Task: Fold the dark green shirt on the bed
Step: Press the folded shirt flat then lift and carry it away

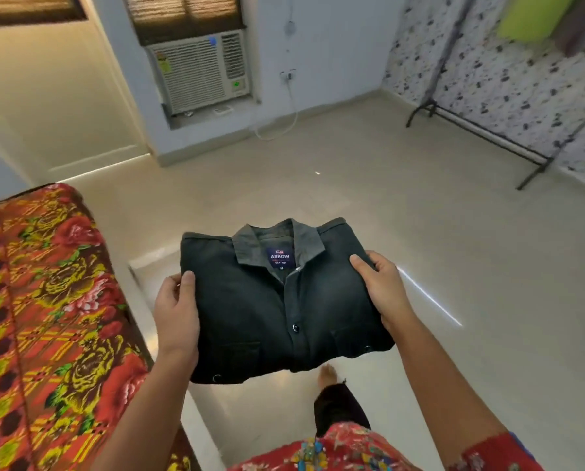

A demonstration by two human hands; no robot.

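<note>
The dark green shirt point(277, 307) is folded into a flat rectangle, collar and blue label facing up, buttons closed. It hangs in the air over the floor, to the right of the bed point(43, 300). My left hand point(177, 314) grips its left edge with the thumb on top. My right hand point(382, 287) grips its right edge the same way. The fingers under the cloth are hidden.
The bed with a red and yellow floral cover fills the lower left. A window air conditioner point(199, 71) sits in the far wall. A black metal clothes rack point(481, 130) stands at the right. Pale floor point(352, 185) spreads ahead; my foot point(328, 375) shows below the shirt.
</note>
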